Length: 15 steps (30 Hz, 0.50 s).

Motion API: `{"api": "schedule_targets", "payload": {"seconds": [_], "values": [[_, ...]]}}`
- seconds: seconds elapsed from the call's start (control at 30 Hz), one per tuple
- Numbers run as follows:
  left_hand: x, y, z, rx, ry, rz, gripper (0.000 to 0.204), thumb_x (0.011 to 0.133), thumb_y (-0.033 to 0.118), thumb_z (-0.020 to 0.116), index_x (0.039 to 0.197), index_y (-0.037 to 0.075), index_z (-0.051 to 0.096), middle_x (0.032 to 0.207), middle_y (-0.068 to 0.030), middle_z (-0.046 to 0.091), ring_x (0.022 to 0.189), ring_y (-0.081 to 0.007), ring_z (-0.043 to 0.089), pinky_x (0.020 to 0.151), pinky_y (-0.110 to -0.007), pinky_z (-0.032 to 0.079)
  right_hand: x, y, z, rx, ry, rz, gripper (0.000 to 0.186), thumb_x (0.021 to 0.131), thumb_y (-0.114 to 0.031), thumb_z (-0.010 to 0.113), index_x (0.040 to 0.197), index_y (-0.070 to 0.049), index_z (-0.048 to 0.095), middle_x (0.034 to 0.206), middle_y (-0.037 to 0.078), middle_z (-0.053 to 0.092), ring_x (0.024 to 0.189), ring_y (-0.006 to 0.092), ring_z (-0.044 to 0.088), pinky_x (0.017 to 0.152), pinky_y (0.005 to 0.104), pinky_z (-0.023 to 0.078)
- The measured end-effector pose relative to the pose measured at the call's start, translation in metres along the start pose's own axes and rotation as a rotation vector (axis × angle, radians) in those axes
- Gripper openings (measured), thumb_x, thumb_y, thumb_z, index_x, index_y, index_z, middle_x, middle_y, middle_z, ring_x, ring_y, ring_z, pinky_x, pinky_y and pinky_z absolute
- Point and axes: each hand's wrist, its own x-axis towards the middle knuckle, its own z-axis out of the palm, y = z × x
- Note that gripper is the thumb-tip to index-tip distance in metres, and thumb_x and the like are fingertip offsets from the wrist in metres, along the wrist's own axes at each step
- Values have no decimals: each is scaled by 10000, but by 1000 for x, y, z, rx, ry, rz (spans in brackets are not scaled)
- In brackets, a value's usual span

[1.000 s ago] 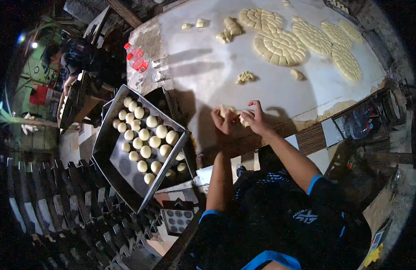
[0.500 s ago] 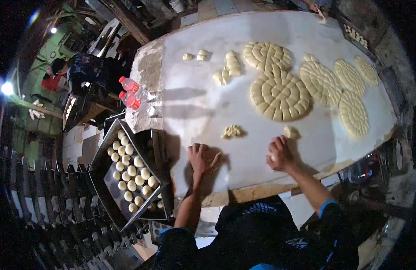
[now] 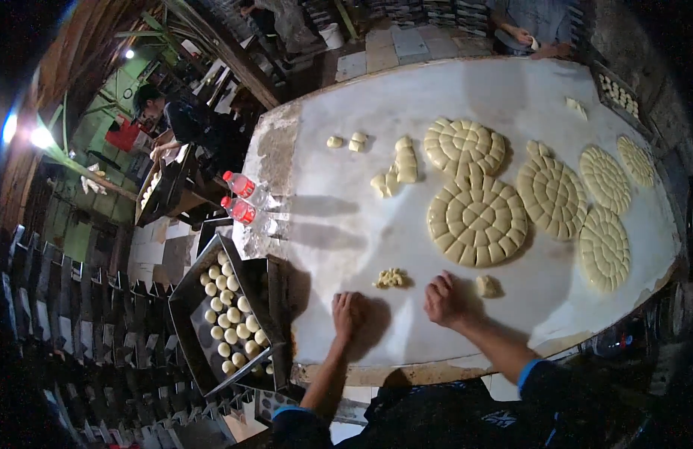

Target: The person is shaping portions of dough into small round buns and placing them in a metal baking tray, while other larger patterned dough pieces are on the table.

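Observation:
My left hand (image 3: 348,316) rests on the pale tabletop (image 3: 346,258) near its front edge, fingers curled inward. To its right, my right hand (image 3: 444,301) is closed, knuckles up, over the same surface. Whatever lies under either palm is hidden. A small heap of dough scraps (image 3: 392,278) sits just beyond and between the hands. Right of my right hand is a single dough lump (image 3: 488,286). Farther out lies a large dough round (image 3: 477,222) cut into many wedge and block pieces, touching another cut dough round (image 3: 464,147).
A dark metal tray (image 3: 183,318) holding several dough balls (image 3: 234,314) stands left of the table. Two red-labelled plastic bottles (image 3: 243,198) are at the left edge. More cut dough (image 3: 552,196) lies right. A co-worker (image 3: 185,123) bends over trays; another person's hand (image 3: 520,34) shows across the table.
The view has tilted up, so the table sits lower. My left hand's spread fingers have curled in. My right hand has come left, closer to the left hand and away from the single lump.

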Motion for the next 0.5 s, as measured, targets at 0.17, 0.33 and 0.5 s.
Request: {"api": "schedule_targets", "payload": {"seconds": [0.17, 0.33, 0.5], "values": [[-9, 94, 13, -115, -82, 121, 203, 719, 108, 652, 919, 87, 621, 965, -87, 596, 924, -303, 535, 816, -404, 443, -50, -16, 95, 43, 42, -3, 122, 734, -166, 601, 750, -51, 565, 772, 129, 571, 827, 307, 586, 700, 449, 512], [-11, 47, -56, 300, -1139, -69, 151, 770, 95, 618, 919, 86, 598, 989, -98, 583, 999, -301, 521, 811, -403, 436, -46, 24, 21, 73, -89, -86, 102, 691, -93, 616, 747, -48, 544, 785, 115, 559, 817, 314, 571, 679, 442, 511], [28, -17, -9, -85, 121, 59, 183, 786, 107, 606, 969, 102, 595, 978, -117, 574, 953, -324, 508, 834, -390, 424, 19, 10, 65, 10, 227, 247, 93, 765, -53, 580, 796, -6, 507, 845, 182, 512, 851, 370, 493, 773, 464, 410]]}}
